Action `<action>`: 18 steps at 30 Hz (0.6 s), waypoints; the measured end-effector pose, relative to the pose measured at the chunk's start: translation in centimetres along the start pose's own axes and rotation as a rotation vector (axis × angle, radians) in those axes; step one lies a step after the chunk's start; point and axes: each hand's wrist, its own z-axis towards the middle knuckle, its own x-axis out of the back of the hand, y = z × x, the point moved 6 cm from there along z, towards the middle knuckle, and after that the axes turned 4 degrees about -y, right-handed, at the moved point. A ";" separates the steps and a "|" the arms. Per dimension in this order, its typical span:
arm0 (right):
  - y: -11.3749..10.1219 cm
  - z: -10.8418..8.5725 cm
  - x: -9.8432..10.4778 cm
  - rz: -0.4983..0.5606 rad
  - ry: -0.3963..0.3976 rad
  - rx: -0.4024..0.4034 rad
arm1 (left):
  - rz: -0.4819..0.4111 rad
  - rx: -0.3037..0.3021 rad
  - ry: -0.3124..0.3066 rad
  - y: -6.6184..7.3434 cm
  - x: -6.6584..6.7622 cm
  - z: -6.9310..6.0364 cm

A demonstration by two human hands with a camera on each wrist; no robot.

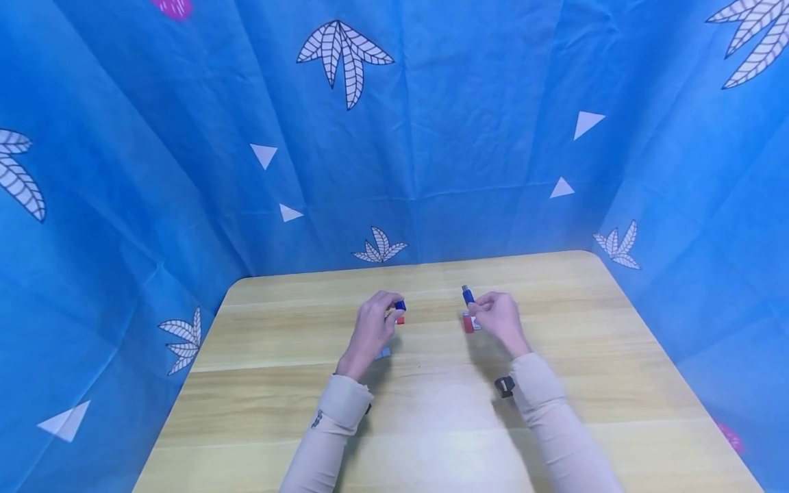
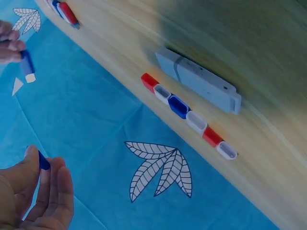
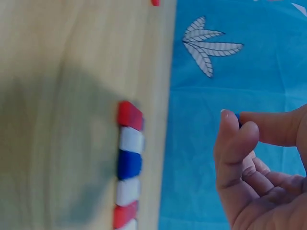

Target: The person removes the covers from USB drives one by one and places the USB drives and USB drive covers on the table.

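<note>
My left hand [image 1: 372,325] pinches a small blue cap [image 1: 401,305] between thumb and fingertips, just above the table. My right hand [image 1: 498,316] holds a blue USB stick [image 1: 467,294] by one end, its metal plug bare and pointing away. The two pieces are apart. Below the left hand lies a row of loose caps in red, white and blue [image 2: 179,106], their hollow ends showing in the left wrist view. A row of red, white and blue USB sticks [image 3: 129,165] lies side by side under the right hand. Fingers hide most of the stick in the right wrist view.
A grey oblong piece [image 2: 199,79] with a seam across it lies beside the caps, partly behind the left wrist in the head view. The light wooden table [image 1: 431,411] ends at a blue patterned curtain [image 1: 462,137] at the back and sides.
</note>
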 end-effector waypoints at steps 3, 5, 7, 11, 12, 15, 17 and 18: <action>0.8 0.3 -1.1 -0.003 -0.011 -0.038 | -0.010 -0.002 -0.003 0.2 0.4 -0.1; 1.3 0.3 -1.7 -0.023 -0.010 -0.060 | -0.011 -0.007 0.001 0.5 0.7 -0.2; 1.7 0.3 -2.5 -0.050 -0.017 -0.078 | -0.008 -0.015 0.010 0.7 1.0 -0.2; 2.3 0.2 -3.7 -0.096 -0.025 -0.091 | 0.001 -0.039 0.022 1.0 1.4 -0.1; 2.4 0.2 -3.9 -0.093 -0.034 -0.098 | 0.003 -0.041 0.023 1.0 1.4 -0.1; 2.6 0.1 -4.4 -0.092 -0.044 -0.117 | -0.001 -0.041 0.020 1.0 1.5 -0.1; 2.8 0.0 -4.6 -0.090 -0.054 -0.137 | -0.006 -0.035 0.016 0.9 1.5 -0.2; 2.9 0.0 -4.6 -0.097 -0.051 -0.144 | -0.011 -0.031 0.013 0.9 1.5 -0.3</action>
